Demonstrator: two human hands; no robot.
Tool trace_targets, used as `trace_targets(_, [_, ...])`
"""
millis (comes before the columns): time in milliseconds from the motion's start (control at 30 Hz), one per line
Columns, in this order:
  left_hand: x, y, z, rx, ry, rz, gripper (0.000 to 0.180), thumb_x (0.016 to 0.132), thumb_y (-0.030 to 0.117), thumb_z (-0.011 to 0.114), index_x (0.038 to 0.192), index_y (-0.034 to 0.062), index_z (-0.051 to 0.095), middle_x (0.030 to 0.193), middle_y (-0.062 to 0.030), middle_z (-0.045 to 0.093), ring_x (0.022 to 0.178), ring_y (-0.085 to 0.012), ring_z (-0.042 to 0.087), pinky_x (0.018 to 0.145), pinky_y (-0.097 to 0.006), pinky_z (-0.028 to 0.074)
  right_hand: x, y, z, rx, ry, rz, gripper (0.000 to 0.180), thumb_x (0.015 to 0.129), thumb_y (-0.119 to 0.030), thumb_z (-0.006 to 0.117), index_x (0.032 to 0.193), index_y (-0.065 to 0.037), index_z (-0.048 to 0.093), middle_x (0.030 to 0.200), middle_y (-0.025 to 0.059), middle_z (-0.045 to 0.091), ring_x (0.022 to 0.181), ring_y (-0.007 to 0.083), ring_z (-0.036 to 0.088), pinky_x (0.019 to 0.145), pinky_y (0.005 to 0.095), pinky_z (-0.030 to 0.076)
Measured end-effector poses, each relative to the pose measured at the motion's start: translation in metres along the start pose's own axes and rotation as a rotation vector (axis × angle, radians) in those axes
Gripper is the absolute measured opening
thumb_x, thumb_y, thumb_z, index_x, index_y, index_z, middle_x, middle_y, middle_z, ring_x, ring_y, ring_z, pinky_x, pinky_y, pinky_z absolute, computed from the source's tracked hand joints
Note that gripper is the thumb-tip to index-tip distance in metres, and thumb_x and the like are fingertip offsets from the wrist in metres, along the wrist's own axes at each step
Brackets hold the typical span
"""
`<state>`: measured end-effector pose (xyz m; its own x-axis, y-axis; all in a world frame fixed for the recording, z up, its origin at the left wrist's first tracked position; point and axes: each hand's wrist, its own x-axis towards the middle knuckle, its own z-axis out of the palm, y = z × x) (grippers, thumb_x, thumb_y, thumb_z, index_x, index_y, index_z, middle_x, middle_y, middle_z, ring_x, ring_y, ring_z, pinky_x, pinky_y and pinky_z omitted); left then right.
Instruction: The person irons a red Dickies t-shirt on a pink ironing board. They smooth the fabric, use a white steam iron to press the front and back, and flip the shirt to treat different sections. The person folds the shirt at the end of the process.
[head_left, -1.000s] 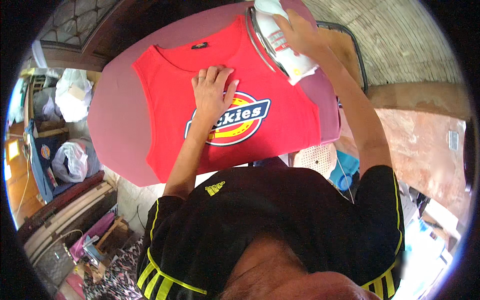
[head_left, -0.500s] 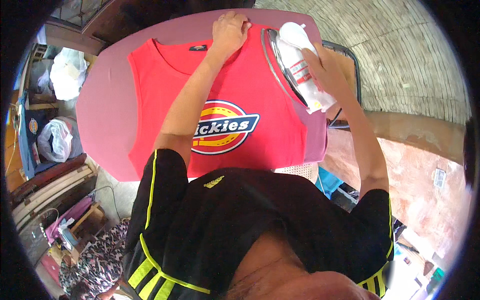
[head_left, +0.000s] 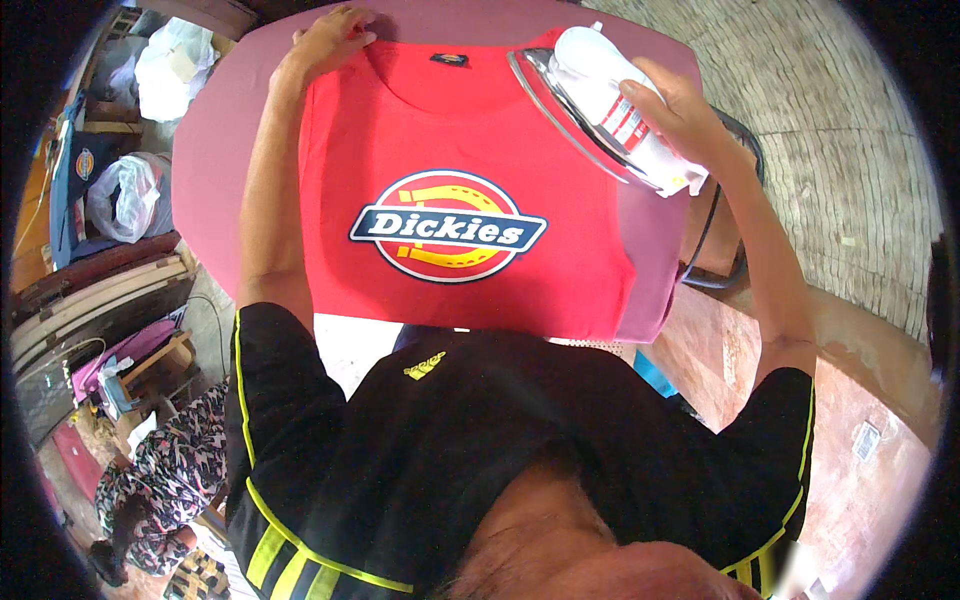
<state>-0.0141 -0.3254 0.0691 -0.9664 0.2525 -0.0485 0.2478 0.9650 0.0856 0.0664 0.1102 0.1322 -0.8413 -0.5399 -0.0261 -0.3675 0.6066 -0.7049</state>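
A red sleeveless shirt (head_left: 340, 190) with a printed emblem on its chest is spread over a purple-covered ironing board (head_left: 225, 160). At the shirt's upper left shoulder, my left hand (head_left: 335, 45) rests with its fingers partly spread at the cloth's edge; the fingertips are partly hidden. My right hand (head_left: 685, 115) is closed around the handle of a white iron (head_left: 600, 80) with red markings. The iron lies over the shirt's right shoulder and armhole, its shiny soleplate edge turned toward the emblem.
White plastic bags (head_left: 175, 70) hang or sit at the left beside a dark blue cloth (head_left: 65, 190). A person in patterned clothes (head_left: 180, 450) is at the lower left. A black metal frame (head_left: 752, 165) sticks out past the board's right end. A ribbed wall (head_left: 830, 120) stands beyond.
My left hand has moved left from the neckline's right side to the left shoulder. The iron stays at the right shoulder in my right hand. The view has shifted slightly.
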Motion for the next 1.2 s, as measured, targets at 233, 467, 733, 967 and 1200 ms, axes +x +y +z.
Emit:
trace_targets(233, [0.003, -0.028, 0.012, -0.402, 0.182, 0.015, 0.032, 0.089, 0.038, 0.071, 0.099, 0.008, 0.07, 0.097, -0.0172, 0.068, 0.095, -0.0336, 0.065, 0.079, -0.044, 0.05, 0.049, -0.029, 0.017, -0.094, -0.108, -0.072, 0.042, 0.099, -0.04, 0.053, 0.114, -0.001, 0.06, 0.092, 0.0135, 0.066, 0.081, 0.02, 0.062, 0.072, 0.0349, 0.05])
trace_targets(467, [0.003, -0.029, 0.029, -0.525, 0.368, 0.162, 0.031, 0.09, 0.038, 0.07, 0.094, 0.0075, 0.069, 0.092, -0.0146, 0.07, 0.087, -0.0334, 0.067, 0.074, -0.042, 0.051, 0.082, -0.03, 0.04, 0.039, -0.167, 0.072, 0.051, 0.099, -0.043, 0.054, 0.128, -0.001, 0.054, 0.098, 0.009, 0.066, 0.081, 0.0109, 0.06, 0.067, 0.0267, 0.049])
trace_targets(733, [0.004, -0.033, 0.04, -0.473, 0.543, 0.176, 0.03, 0.087, 0.04, 0.072, 0.09, 0.0101, 0.071, 0.085, -0.0137, 0.07, 0.082, -0.0348, 0.067, 0.07, -0.042, 0.052, 0.072, -0.066, 0.037, -0.002, -0.139, 0.181, 0.04, 0.1, -0.042, 0.054, 0.115, -0.006, 0.062, 0.089, 0.0083, 0.068, 0.073, 0.014, 0.062, 0.064, 0.0303, 0.05])
trace_targets(967, [0.002, -0.033, 0.04, -0.506, 0.55, 0.172, 0.031, 0.086, 0.039, 0.073, 0.088, 0.0079, 0.071, 0.082, -0.015, 0.069, 0.079, -0.0351, 0.067, 0.067, -0.044, 0.051, 0.069, -0.086, 0.059, -0.03, -0.277, -0.005, 0.035, 0.098, -0.038, 0.058, 0.11, -0.005, 0.061, 0.085, 0.0107, 0.068, 0.075, 0.0184, 0.066, 0.067, 0.0336, 0.051])
trace_targets(1200, [0.0, -0.03, 0.026, -0.61, 0.404, 0.173, 0.028, 0.089, 0.035, 0.07, 0.09, 0.0064, 0.07, 0.085, -0.0147, 0.07, 0.08, -0.0315, 0.067, 0.069, -0.041, 0.052, 0.09, -0.1, 0.092, -0.312, -0.163, -0.231, 0.031, 0.098, -0.031, 0.061, 0.114, -0.005, 0.059, 0.089, 0.0169, 0.07, 0.07, 0.0231, 0.067, 0.06, 0.0321, 0.052])
